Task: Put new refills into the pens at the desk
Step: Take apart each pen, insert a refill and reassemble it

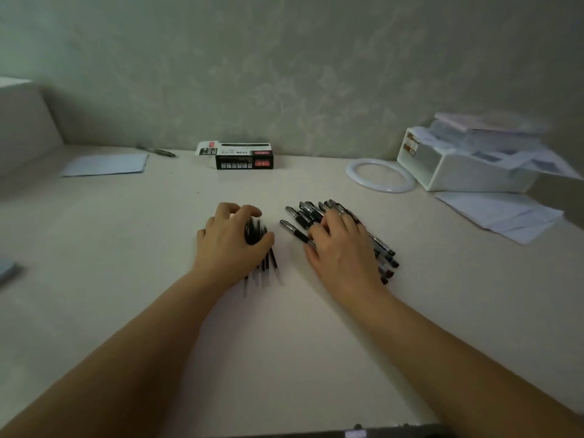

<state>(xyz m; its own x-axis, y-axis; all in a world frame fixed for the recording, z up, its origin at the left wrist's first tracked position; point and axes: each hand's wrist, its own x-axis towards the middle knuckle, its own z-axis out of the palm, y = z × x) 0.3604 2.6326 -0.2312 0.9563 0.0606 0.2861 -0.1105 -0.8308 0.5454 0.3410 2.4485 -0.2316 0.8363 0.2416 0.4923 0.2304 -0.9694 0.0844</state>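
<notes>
Both hands are on the pale bench (pixel 126 248), forearms reaching in from the near edge. The left hand (pixel 232 245) is curled over a small bundle of thin black refills (pixel 264 248), thumb and fingers closed around the bundle's upper part — the lower ends fan out on the surface just below the palm. The right hand (pixel 343 248) lies flat, fingers spread, across a row of black pens (pixel 305 216); their tips show beyond the fingertips and their far ends past the wrist side. Refills and pens lie near each other, not touching. At the back against the wall stands a black refill box (pixel 243 158) with its flap open. To the right: a white ring (pixel 350 172), a white tray of papers (pixel 474 175), loose sheets (pixel 505 216). Far left — a blue sheet (pixel 106 165) and a single pen (pixel 156 151).
</notes>
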